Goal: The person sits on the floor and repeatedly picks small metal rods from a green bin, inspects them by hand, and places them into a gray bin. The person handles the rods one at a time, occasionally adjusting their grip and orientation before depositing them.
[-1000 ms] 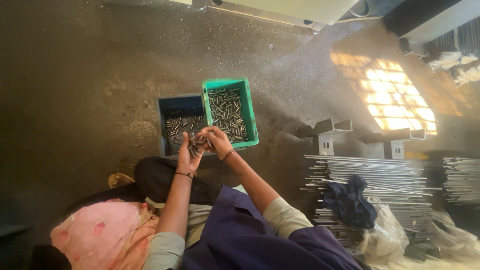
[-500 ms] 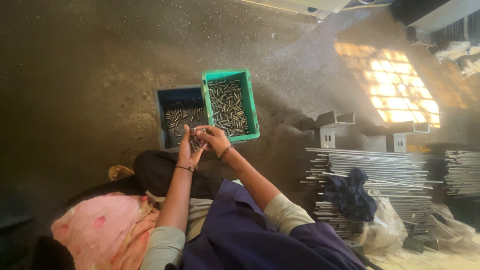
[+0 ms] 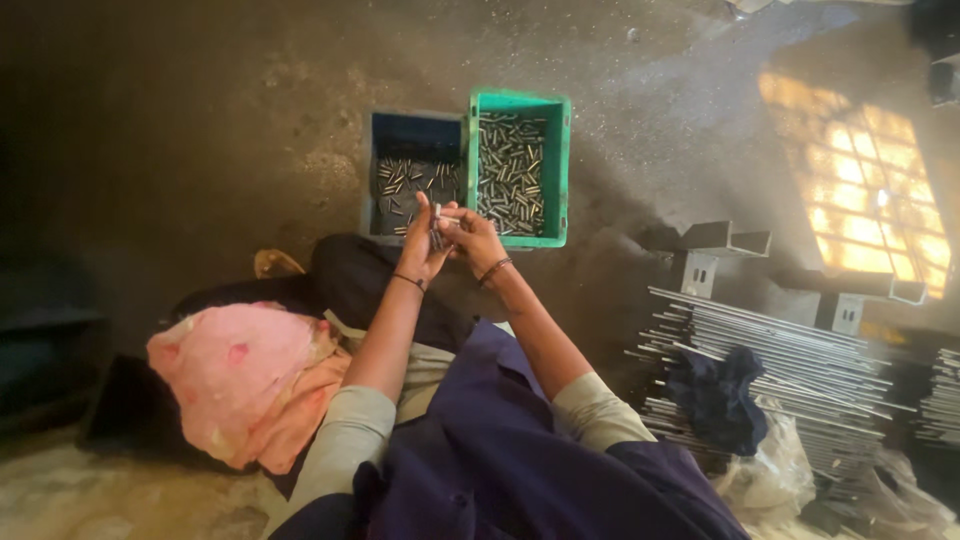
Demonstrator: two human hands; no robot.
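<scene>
My left hand (image 3: pixel 427 240) and my right hand (image 3: pixel 472 236) meet in front of me, both closed around a small bunch of short metal pins (image 3: pixel 438 232). Just beyond them on the floor stand two crates side by side. The blue crate (image 3: pixel 386 135) on the left holds a thin scatter of the same metal pins. The green crate (image 3: pixel 556 160) on the right is filled with many more. Each wrist carries a dark bangle.
A pink cloth (image 3: pixel 240 375) lies over my left knee. To my right a stack of long metal rods (image 3: pixel 800 365) has a dark blue rag (image 3: pixel 715 395) on it, with grey metal brackets (image 3: pixel 715 250) behind. A patch of sunlight (image 3: pixel 855 180) falls on the concrete floor.
The view has shifted slightly; my hands stay together over my lap, still working the pins, with the crates in the same place.
</scene>
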